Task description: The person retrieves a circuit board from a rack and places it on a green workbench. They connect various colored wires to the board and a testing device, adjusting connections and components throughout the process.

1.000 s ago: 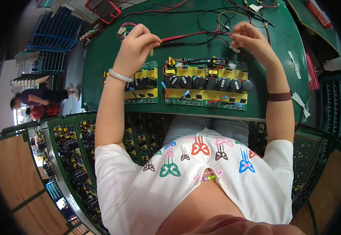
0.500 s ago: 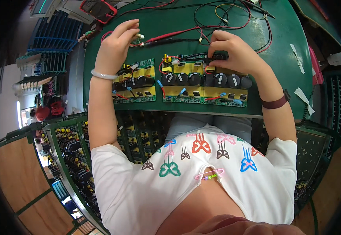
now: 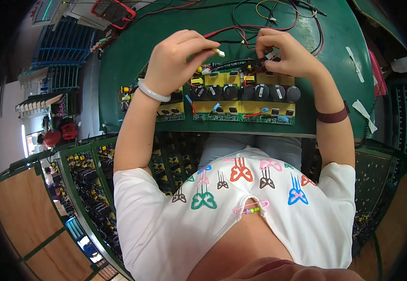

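Observation:
Two green circuit boards with yellow parts and black round capacitors lie side by side on the green table. My left hand (image 3: 180, 56) is above the gap between them, thumb and fingers pinching a small white plug connector (image 3: 220, 53). My right hand (image 3: 285, 54) is closed on the end of a black cable (image 3: 241, 62) over the far edge of the right board (image 3: 222, 107); a white piece shows between its fingers. That cable runs left to a white connector (image 3: 206, 71) on the board. My left forearm partly covers the left board (image 3: 171, 112).
A red multimeter (image 3: 113, 13) rests at the far left of the table (image 3: 334, 98). Red and black test leads (image 3: 234, 29) loop across the back. White strips (image 3: 354, 66) lie at the right. Racks holding more boards (image 3: 102, 187) stand below the near edge.
My left hand has moved right with the white connector, from above the left board toward the right board. My right hand has shifted slightly, lifting the cable end away from the board.

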A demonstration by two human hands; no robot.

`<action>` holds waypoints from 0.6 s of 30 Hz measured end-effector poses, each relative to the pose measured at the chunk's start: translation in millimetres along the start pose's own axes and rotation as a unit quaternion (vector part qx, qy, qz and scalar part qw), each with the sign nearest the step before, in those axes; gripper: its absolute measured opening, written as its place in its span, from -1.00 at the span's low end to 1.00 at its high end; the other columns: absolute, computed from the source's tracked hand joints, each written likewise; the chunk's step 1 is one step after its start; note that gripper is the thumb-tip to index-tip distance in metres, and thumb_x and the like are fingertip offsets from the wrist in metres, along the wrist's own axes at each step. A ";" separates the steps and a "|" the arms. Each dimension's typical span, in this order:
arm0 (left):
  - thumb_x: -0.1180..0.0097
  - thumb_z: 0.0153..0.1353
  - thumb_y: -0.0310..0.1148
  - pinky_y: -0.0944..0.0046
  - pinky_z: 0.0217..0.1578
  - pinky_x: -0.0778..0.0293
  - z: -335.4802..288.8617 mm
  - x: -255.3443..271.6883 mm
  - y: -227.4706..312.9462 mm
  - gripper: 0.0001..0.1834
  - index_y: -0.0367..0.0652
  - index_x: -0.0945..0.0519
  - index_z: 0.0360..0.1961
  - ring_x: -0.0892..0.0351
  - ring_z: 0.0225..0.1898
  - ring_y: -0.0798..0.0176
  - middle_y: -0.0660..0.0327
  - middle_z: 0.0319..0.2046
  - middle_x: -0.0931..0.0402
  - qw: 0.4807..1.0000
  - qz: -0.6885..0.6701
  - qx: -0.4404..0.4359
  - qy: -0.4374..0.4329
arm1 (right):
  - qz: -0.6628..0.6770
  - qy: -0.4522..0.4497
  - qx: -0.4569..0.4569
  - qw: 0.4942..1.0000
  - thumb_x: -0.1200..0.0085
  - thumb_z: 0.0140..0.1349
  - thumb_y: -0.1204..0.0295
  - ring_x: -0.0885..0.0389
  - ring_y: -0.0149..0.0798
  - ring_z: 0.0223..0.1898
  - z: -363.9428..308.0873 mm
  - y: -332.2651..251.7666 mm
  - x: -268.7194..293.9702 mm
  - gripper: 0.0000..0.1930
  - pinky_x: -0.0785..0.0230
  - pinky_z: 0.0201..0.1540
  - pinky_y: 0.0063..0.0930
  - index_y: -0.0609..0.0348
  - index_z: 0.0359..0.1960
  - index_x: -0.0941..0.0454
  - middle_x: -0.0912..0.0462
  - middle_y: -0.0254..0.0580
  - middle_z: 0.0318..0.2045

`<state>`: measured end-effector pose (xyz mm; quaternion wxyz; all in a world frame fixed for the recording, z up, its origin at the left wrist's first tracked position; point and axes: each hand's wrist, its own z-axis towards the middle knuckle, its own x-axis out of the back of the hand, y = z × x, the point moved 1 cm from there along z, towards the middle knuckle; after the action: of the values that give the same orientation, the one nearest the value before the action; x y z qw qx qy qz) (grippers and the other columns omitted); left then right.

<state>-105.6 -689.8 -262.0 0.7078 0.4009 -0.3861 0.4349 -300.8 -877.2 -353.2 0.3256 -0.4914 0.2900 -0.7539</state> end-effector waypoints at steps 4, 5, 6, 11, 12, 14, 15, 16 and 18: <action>-0.32 0.09 -0.56 0.24 -0.32 -0.51 -3.9 -0.6 -4.5 -0.78 -0.19 -0.71 -0.18 -0.59 -0.33 0.14 0.16 -0.34 -0.63 0.999 -0.008 0.031 -0.037 | 0.046 -0.049 -0.033 0.997 -0.31 0.14 0.42 -0.51 -0.27 -0.36 -1.1 -2.7 0.3 -0.86 -0.40 -0.33 -0.42 0.21 -0.36 -0.64 -0.48 -0.24 -0.36; -0.31 0.09 -0.56 0.23 -0.29 -0.51 -3.9 -1.9 -2.7 -0.77 -0.19 -0.71 -0.18 -0.59 -0.31 0.14 0.16 -0.33 -0.63 0.999 -0.010 0.026 -0.045 | 0.037 -0.026 -0.014 0.999 -0.31 0.16 0.40 -0.51 -0.27 -0.35 0.1 -3.8 1.0 -0.85 -0.40 -0.32 -0.42 0.21 -0.35 -0.65 -0.48 -0.23 -0.36; -0.31 0.09 -0.55 0.22 -0.26 -0.51 -4.3 -3.8 0.6 -0.76 -0.19 -0.70 -0.17 -0.58 -0.28 0.13 0.16 -0.32 -0.63 0.998 -0.012 0.022 -0.052 | 0.029 -0.004 0.006 1.000 -0.31 0.18 0.39 -0.51 -0.27 -0.35 1.8 -5.0 1.1 -0.85 -0.40 -0.31 -0.41 0.20 -0.34 -0.66 -0.48 -0.23 -0.37; -0.30 0.10 -0.52 0.18 -0.15 -0.46 -5.6 -18.4 3.7 -0.74 -0.12 -0.70 -0.14 -0.50 -0.19 0.11 0.18 -0.24 -0.56 0.996 -0.022 0.002 -0.087 | -0.018 0.054 -0.024 0.998 -0.33 0.17 0.39 -0.48 -0.22 -0.23 0.6 2.9 -7.5 -0.83 -0.37 -0.16 -0.36 0.21 -0.28 -0.68 -0.45 -0.21 -0.31; -0.31 0.09 -0.49 0.17 -0.14 -0.45 -5.7 -19.6 3.4 -0.74 -0.09 -0.71 -0.15 -0.48 -0.18 0.11 0.19 -0.22 -0.53 0.995 -0.019 -0.012 -0.098 | -0.031 0.058 0.000 0.998 -0.33 0.17 0.38 -0.49 -0.20 -0.22 0.3 3.3 -11.5 -0.83 -0.38 -0.16 -0.33 0.19 -0.27 -0.70 -0.45 -0.20 -0.30; -0.34 0.08 -0.41 0.16 -0.12 -0.43 -4.4 -22.4 6.1 -0.74 -0.04 -0.71 -0.15 -0.45 -0.17 0.11 0.21 -0.21 -0.50 0.994 -0.002 -0.025 -0.102 | -0.039 0.056 0.016 0.998 -0.33 0.16 0.38 -0.49 -0.17 -0.20 2.4 1.6 -18.1 -0.83 -0.38 -0.15 -0.30 0.17 -0.27 -0.71 -0.45 -0.19 -0.29; -0.36 0.06 -0.36 0.16 -0.12 -0.42 -3.4 -25.7 11.1 -0.73 -0.02 -0.72 -0.16 -0.44 -0.17 0.12 0.22 -0.21 -0.48 0.995 0.010 -0.024 -0.095 | -0.035 0.051 0.006 0.998 -0.32 0.16 0.38 -0.48 -0.16 -0.20 4.6 -0.5 -21.7 -0.83 -0.38 -0.14 -0.29 0.17 -0.27 -0.71 -0.44 -0.19 -0.28; -0.38 0.05 -0.31 0.16 -0.12 -0.42 -2.2 -28.7 14.3 -0.72 0.00 -0.72 -0.16 -0.43 -0.17 0.12 0.23 -0.22 -0.46 0.996 0.023 -0.024 -0.088 | -0.031 0.045 -0.004 0.998 -0.32 0.16 0.38 -0.47 -0.15 -0.19 5.0 -1.0 -24.2 -0.84 -0.38 -0.13 -0.28 0.17 -0.28 -0.71 -0.44 -0.18 -0.27; -0.42 -0.01 -0.18 0.13 -0.09 -0.40 -3.6 -37.4 11.7 -0.66 0.03 -0.72 -0.17 -0.41 -0.14 0.11 0.23 -0.17 -0.44 0.995 0.040 -0.007 -0.088 | -0.029 0.067 -0.005 0.997 -0.28 0.20 0.36 -0.48 -0.16 -0.19 5.4 3.8 -23.6 -0.81 -0.39 -0.12 -0.30 0.21 -0.26 -0.67 -0.41 -0.19 -0.27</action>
<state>-127.7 -694.4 -294.1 0.6559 0.4165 -0.4660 0.4233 -287.7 -861.9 -367.2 0.2814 -0.4498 0.3007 -0.7925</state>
